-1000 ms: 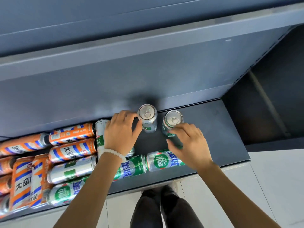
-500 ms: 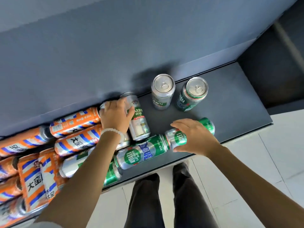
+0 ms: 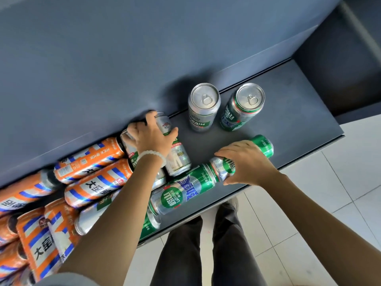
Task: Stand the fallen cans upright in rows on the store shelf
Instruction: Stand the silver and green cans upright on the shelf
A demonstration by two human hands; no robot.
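Right, green can (image 3: 261,144) near shelf edge (image 3: 309,153)

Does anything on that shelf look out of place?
Yes. Only two cans, the silver can and green can, stand upright at the back. The orange cans and others lie toppled in a heap on the left.

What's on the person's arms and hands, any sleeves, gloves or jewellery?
No gloves: both the left hand and right hand are bare, forearms uncovered. A white beaded bracelet circles the left wrist. A grey sleeve edge shows on the left upper arm.
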